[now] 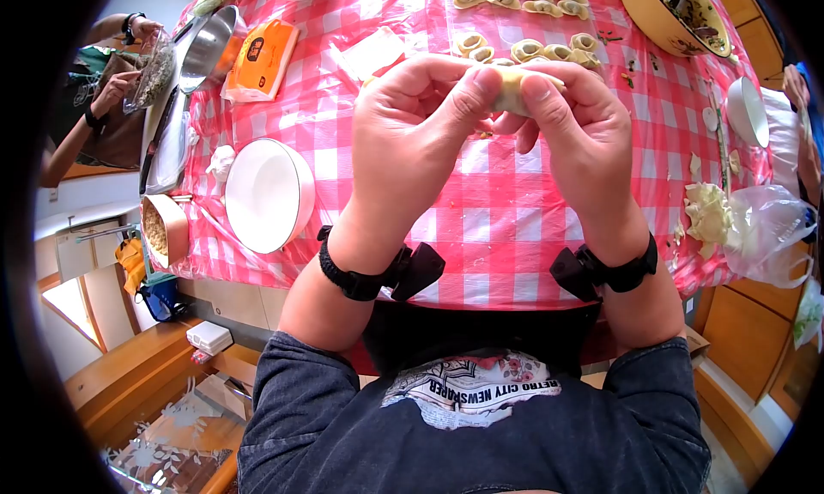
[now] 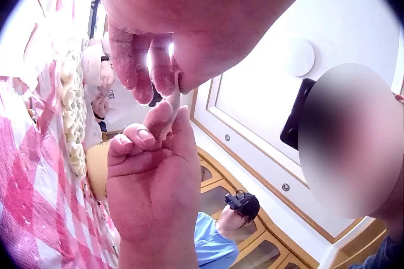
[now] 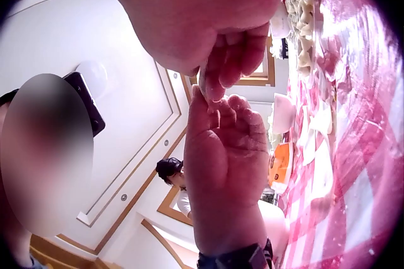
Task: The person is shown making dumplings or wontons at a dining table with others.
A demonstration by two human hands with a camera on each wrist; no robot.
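Note:
Over the checked tablecloth, both hands pinch one dumpling [image 1: 512, 92] of pale dough, thumbs on the near side. My left hand [image 1: 410, 125] grips its left end and my right hand [image 1: 582, 121] its right end. The left wrist view shows a thin edge of dough [image 2: 173, 102] between the two hands' fingertips; most of the dumpling is hidden there. Just beyond the hands sit several folded dumplings [image 1: 527, 51], partly covered by the fingers. Farther back, more dumplings [image 1: 542, 7] lie in rows.
To the left are a white bowl [image 1: 259, 195], an orange packet [image 1: 266, 60] and a metal bowl [image 1: 210, 49]. A yellow basin [image 1: 648, 26] of filling stands back right, with cabbage leaves [image 1: 707, 213] and a plastic bag [image 1: 770, 236] nearer. Another person's hands [image 1: 116, 90] hold a bag.

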